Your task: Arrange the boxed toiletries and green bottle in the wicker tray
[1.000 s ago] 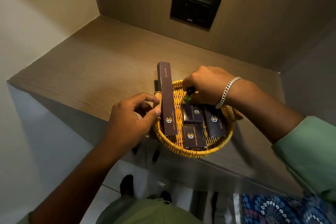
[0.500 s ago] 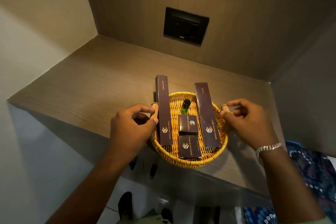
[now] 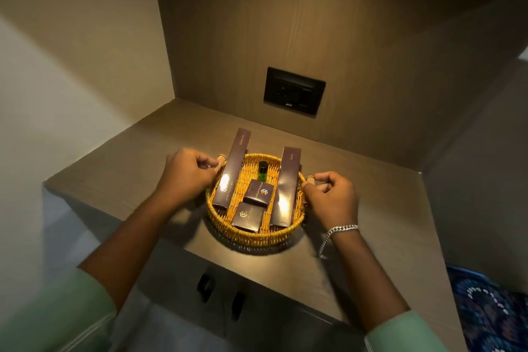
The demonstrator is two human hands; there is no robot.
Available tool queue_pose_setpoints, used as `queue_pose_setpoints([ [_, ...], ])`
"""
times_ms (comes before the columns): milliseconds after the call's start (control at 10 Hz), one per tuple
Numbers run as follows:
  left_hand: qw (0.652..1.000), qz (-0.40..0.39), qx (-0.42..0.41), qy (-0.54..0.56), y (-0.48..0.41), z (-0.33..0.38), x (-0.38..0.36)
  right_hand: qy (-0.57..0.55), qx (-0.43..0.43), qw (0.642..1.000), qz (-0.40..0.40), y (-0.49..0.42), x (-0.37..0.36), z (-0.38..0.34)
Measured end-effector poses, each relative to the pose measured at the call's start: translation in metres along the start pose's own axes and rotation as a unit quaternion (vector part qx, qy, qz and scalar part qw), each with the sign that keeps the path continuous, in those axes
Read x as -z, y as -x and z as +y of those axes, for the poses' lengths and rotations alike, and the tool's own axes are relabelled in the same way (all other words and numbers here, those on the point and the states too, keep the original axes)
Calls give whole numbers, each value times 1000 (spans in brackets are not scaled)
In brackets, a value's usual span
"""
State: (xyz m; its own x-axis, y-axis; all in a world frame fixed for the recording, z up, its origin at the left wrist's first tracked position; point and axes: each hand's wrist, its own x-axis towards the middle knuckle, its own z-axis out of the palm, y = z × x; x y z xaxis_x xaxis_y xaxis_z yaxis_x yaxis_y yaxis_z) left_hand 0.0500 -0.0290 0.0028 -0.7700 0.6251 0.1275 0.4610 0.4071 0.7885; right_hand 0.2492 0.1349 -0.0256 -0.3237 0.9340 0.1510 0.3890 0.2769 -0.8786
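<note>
A round yellow wicker tray sits on the wooden shelf near its front edge. Inside it, a long dark brown box leans over the left rim and a second long box leans over the right rim. Two small square brown boxes lie between them, one behind the other. A small green bottle with a black cap stands at the back. My left hand grips the tray's left handle. My right hand grips the right handle.
A black switch panel is set in the wooden back wall. Walls close in on the left and right of the shelf. Two dark cabinet handles sit below the front edge. Patterned blue fabric lies at lower right.
My right hand left the bottle and moved to the tray's right handle; a second long box now shows there. Both hands closed on the handles. The view pulled back and up.
</note>
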Motion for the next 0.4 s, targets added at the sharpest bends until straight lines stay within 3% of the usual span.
queue_pose_setpoints([
  [300,999,-39,-25,1,-29,-13,17,70,-51,996,16,7,-23,-32],
  [400,994,-73,-76,-32,-19,-8,32,127,-18,991,47,38,-11,-59],
])
